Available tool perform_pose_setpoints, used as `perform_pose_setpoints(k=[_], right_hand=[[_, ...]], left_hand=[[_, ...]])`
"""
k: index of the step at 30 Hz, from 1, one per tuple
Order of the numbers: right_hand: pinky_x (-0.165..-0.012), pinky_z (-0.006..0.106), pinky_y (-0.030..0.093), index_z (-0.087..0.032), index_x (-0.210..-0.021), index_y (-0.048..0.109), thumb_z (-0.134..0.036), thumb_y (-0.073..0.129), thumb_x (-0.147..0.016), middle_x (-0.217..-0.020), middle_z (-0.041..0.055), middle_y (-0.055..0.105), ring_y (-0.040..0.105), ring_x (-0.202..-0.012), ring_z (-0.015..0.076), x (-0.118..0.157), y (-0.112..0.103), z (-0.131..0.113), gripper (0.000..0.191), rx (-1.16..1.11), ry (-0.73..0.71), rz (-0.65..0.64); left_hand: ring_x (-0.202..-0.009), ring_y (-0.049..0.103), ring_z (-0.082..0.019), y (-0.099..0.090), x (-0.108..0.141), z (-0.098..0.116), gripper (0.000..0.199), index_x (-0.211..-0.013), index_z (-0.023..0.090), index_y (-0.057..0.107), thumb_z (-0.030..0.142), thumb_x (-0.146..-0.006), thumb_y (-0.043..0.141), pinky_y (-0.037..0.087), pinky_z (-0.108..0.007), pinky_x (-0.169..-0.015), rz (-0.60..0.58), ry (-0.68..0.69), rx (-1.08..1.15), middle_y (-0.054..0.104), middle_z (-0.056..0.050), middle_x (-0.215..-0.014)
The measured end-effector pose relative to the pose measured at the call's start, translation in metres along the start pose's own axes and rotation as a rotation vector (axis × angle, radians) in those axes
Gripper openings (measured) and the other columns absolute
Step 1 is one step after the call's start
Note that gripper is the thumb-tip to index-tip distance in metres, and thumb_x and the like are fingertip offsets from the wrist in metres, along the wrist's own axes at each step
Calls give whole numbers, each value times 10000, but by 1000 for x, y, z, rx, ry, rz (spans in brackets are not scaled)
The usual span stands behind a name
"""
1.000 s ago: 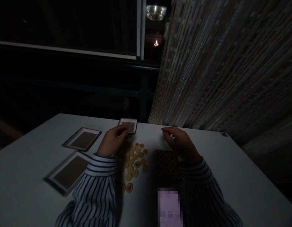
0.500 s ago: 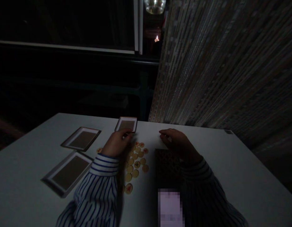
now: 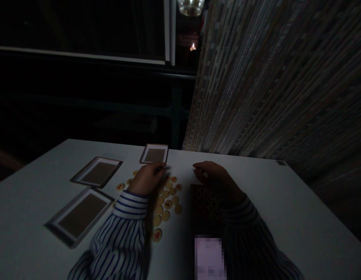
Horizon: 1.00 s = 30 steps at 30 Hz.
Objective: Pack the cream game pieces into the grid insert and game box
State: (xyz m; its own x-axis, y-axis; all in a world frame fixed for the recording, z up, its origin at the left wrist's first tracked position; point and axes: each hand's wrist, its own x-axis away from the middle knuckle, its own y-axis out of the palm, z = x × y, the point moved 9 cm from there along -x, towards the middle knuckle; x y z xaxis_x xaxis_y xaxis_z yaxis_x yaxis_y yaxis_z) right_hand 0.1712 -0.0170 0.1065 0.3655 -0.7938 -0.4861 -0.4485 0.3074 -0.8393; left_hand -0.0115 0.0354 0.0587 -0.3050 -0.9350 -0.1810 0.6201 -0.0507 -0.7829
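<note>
My left hand (image 3: 148, 178) is over the far left part of a group of round yellowish discs (image 3: 166, 215), its fingers bent together; whether it pinches something small is too dark to tell. Some discs show red or black marks, others look plain. My right hand (image 3: 214, 177) hovers above the far end of a dark patterned rectangular thing (image 3: 202, 206), thumb and forefinger curled with a small gap between them and nothing visible there. Part of the dark thing is hidden by the right hand and sleeve. A few discs lie left of my left hand, such as one with a red mark (image 3: 120, 187).
On the white table (image 3: 256, 233) lie three framed rectangular trays or cards: near left (image 3: 83, 214), middle left (image 3: 97, 173) and far middle (image 3: 154, 154). A pixelated pinkish rectangle (image 3: 210, 256) is at the near edge. A string curtain (image 3: 241, 77) hangs behind at the right.
My left hand has shifted slightly right and down, showing more discs to its left. My right hand has moved slightly left. The whole view has shifted a little.
</note>
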Motion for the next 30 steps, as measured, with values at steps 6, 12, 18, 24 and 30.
perform_pose_setpoints(k=[6,12,18,24,30], right_hand=[[-689,283,472,-182,-996,601,-232,484,-816,-864,54,664,586,-749,150,2,4,2,220,-26,1,5],[-677,279,476,-187,-989,597,-231,494,-811,-844,53,660,585,-743,149,2,4,2,210,-40,-13,24],[-684,277,473,-182,-1002,593,-220,504,-806,-853,58,655,584,-751,149,3,4,3,218,-49,-8,14],[-685,282,471,-182,-1015,588,-235,503,-809,-852,57,653,580,-759,148,4,6,5,229,-54,1,9],[-694,285,464,-173,-1018,587,-239,506,-810,-863,57,652,576,-764,150,4,7,6,233,-33,2,0]], left_hand=[[-956,588,-197,5,0,5,324,-1031,193,617,332,-780,467,434,-306,-853,-15,5,2,657,-52,-1026],[-938,594,-188,10,0,6,272,-980,212,629,309,-777,475,437,-293,-839,-6,9,21,658,-37,-1013],[-936,589,-184,14,0,6,268,-988,220,623,297,-781,471,434,-283,-839,-36,21,22,652,-39,-1017],[-940,588,-186,16,1,9,271,-1003,219,614,281,-779,475,440,-284,-829,-44,26,-3,649,-39,-1022],[-926,588,-186,17,1,12,264,-993,213,614,270,-783,464,442,-285,-823,-63,27,5,648,-39,-1018]])
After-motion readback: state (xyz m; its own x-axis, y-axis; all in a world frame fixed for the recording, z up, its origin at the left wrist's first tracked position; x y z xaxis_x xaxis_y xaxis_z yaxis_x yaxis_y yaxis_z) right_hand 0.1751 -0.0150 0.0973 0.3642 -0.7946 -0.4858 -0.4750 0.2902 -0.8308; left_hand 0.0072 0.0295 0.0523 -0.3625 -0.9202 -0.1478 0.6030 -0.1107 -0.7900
